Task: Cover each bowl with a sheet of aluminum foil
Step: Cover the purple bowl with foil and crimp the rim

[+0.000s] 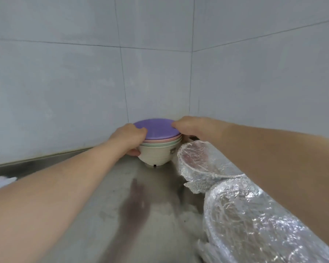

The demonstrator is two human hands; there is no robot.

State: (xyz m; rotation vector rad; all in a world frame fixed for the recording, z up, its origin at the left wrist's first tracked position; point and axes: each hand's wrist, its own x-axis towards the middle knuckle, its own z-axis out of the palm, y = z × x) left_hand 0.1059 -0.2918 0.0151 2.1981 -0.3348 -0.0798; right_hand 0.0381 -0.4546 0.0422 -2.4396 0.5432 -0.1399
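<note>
The left hand (pixel 128 138) curls its grip round the stack of bowls (pixel 156 150), far back in the corner on the counter (pixel 103 196). The right hand (pixel 192 128) pinches the purple top bowl (pixel 156 130) at its rim. Just to the right sit the far foil-covered bowl (pixel 198 160) and the near foil-covered bowl (pixel 241 215).

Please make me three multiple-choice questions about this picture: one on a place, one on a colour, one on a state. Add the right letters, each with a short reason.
1. Where does the stack of bowls stand?
A. by the corner of the walls
B. at the counter's near edge
C. on a shelf

2. What colour is the stack's top piece?
A. green
B. purple
C. cream

3. In what state are the near right bowl and the far right bowl?
A. bare
B. wrapped in foil
C. upside down

Answers:
1 A, the walls meet just behind it.
2 B, purple lies above pink, green and cream rims.
3 B, crinkled foil covers both.
</note>
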